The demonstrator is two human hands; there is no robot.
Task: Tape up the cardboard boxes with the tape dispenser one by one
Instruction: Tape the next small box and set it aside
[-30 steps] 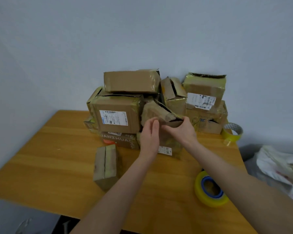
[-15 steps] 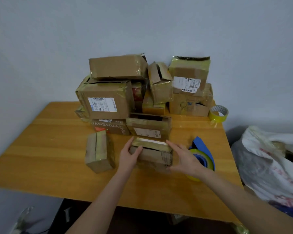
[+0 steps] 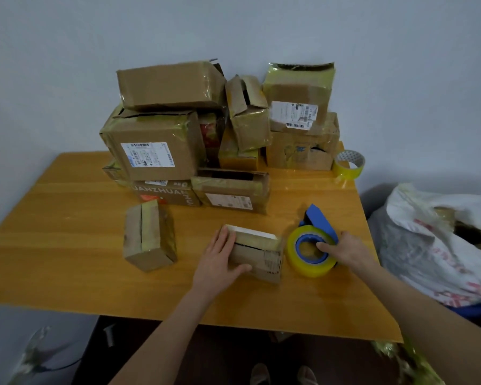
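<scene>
Now, small box (image 3: 258, 257) being gripped by left hand (image 3: 218, 262), tape dispenser (image 3: 295, 258) being grasped by right hand (image 3: 350, 251) near right edge of table (image 3: 345, 207).

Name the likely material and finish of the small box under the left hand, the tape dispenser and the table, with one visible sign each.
Small box: brown cardboard, matt, creased with torn edges, plus glossy yellowish tape. Tape dispenser: probably plastic, smooth uniform blue; its roll looks like shiny translucent yellowish film. Table: wood or wood-look laminate, satin; grain lines, soft reflections.
</scene>
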